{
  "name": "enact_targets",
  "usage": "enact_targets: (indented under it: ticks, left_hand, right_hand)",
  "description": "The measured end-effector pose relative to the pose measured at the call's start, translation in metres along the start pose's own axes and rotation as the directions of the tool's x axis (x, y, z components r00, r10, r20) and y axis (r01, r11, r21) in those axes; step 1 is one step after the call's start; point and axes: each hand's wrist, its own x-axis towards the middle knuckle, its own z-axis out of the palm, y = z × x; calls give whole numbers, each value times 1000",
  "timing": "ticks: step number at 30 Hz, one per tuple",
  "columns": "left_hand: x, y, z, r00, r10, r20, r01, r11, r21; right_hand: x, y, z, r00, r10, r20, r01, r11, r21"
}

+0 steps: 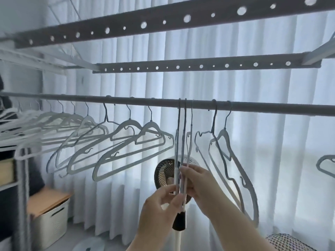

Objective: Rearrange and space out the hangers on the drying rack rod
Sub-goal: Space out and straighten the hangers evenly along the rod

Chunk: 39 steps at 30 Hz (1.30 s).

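Grey round drying rack rod [272, 107]: both ends past frame edges.
Pale grey hanger, right edge [325, 164]: cut off, left part only.
White hangers at far left [23, 122]: blurred, count unreadable.
Black-grilled fan [162, 175]: partly behind left hand [161, 205], right hand [199, 183], thin grey edge-on hangers [184, 142].

There are 2 hands [159, 205] [199, 183], 3 edge-on hangers [184, 134], 1 rod [253, 107], 1 fan [163, 173]

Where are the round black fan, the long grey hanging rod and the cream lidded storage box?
Round black fan [162, 173]: head view, on its grille.
Long grey hanging rod [272, 107]: head view, bare right stretch.
Cream lidded storage box [54, 227]: head view, front wall.
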Motion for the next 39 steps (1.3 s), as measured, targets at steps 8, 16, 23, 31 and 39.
enact_targets:
  ticks: [8,16,23,31,39]
  left_hand:
    - [2,6,-1,999,-30,-14,30,999,-33]
    - [8,-3,-17,997,-39,-63,37,999,-39]
    - [8,-5,-24,995,-42,-93,31,993,-113]
    - [13,-3,-25,997,-48,-58,53,995,88]
    - [60,51,-14,964,-140,225,69,952,298]
  right_hand:
    - [1,-2,-11,992,-15,-122,12,1000,-26]
    - [-11,-4,-17,972,-10,-237,39,992,118]
    - [-24,-5,-25,952,-44,-303,78,992,100]
    - [-32,-9,-30,945,-37,-325,66,995,80]
    - [-26,-8,-26,953,-17,-303,24,999,22]
